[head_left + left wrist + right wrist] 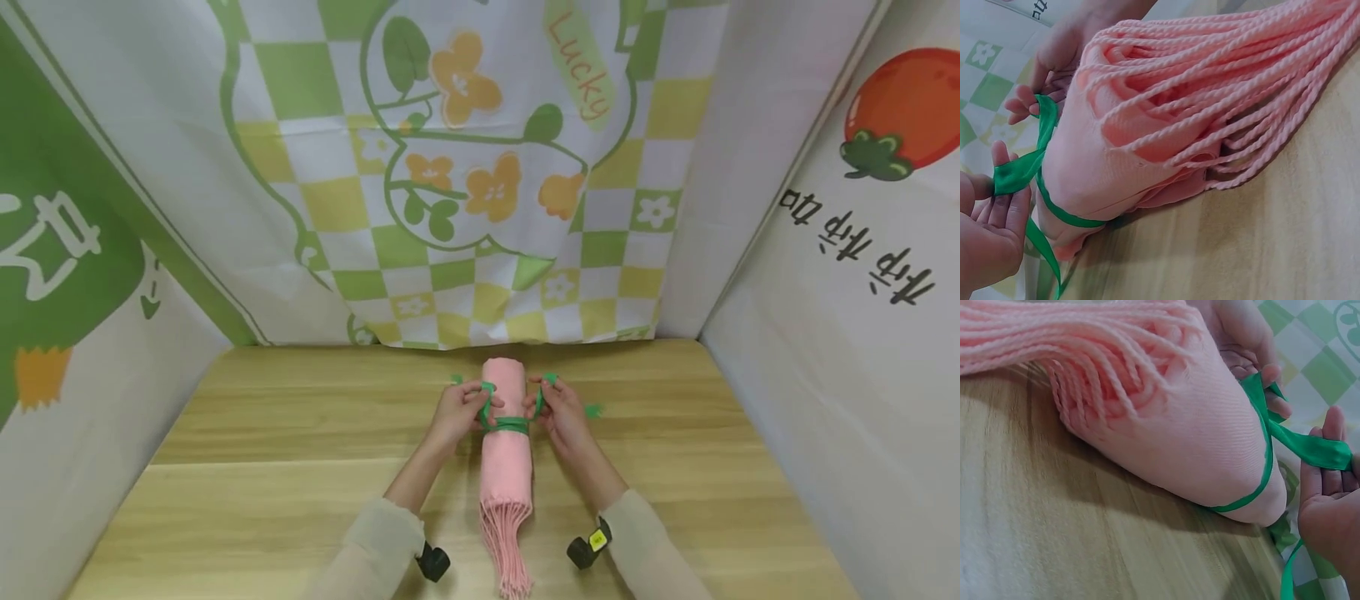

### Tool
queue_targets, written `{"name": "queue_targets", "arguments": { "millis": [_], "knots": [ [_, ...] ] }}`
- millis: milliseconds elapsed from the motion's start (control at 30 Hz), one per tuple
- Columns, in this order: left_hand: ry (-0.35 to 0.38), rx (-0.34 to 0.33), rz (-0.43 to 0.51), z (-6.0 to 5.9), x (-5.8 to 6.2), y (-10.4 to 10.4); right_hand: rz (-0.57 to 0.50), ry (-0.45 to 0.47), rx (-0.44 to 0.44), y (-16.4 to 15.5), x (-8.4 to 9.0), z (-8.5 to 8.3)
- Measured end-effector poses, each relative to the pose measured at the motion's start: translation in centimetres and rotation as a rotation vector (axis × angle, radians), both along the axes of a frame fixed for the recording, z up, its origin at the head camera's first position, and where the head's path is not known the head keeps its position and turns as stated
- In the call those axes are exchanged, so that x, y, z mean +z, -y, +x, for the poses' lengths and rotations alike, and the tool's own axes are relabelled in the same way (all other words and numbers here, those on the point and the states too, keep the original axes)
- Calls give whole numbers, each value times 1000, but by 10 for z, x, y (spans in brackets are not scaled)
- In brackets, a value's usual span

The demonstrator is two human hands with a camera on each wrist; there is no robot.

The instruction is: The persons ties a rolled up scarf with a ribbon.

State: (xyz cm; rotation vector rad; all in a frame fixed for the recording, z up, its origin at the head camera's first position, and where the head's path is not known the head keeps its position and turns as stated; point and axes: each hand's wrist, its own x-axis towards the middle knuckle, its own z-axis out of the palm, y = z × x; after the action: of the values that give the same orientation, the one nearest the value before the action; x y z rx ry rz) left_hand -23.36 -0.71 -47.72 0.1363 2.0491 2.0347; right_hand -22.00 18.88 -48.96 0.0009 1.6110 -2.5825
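Holding: both hands grip a green ribbon (504, 422) that goes around a rolled pink scarf (506, 433).
Left hand (456, 411): it is at the left side of the roll; the fingers (1002, 164) are curled and pinch one loop of the ribbon between thumb and fingers.
Right hand (562, 412): it is at the right side of the roll; the fingers (1331, 431) are curled around the other piece of ribbon, which lies across the palm.
Scarf: it lies on the wooden table (262, 467), in the middle, pointing away from the person; its fringe (508, 542) of twisted cords is at the near end, between the two forearms.
Ribbon: it is tight around the upper half of the roll, touching the cloth all around; one loose end (594, 410) lies on the table just beside the right hand.
Behind: a checked green and yellow cloth (480, 167) with flowers hangs at the back of the table.
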Motion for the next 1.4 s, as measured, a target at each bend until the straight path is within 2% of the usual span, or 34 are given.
{"name": "queue_targets", "arguments": {
  "millis": [133,333,533,767,933,1033,1167,1300,1400],
  "knots": [
    [-13,-14,-8,0,2,0,48,-25,27,2,1,-2],
    [-25,-83,-6,-2,3,1,140,-81,80,4,5,-4],
    [-36,-140,-63,-1,3,1,293,-161,179,3,8,-6],
    [-82,-180,-135,-3,4,1,491,-264,298,9,14,-15],
    [-84,-240,-109,-5,6,3,653,-340,327,15,20,-19],
    [-88,-266,-87,-4,5,3,706,-382,348,16,20,-21],
    [-123,-309,-69,-4,4,3,729,-399,376,15,23,-21],
    [-125,-332,-39,-5,3,3,730,-347,400,15,25,-19],
    [-119,-285,-49,-4,1,3,744,-313,381,15,25,-18]
  ]
}}
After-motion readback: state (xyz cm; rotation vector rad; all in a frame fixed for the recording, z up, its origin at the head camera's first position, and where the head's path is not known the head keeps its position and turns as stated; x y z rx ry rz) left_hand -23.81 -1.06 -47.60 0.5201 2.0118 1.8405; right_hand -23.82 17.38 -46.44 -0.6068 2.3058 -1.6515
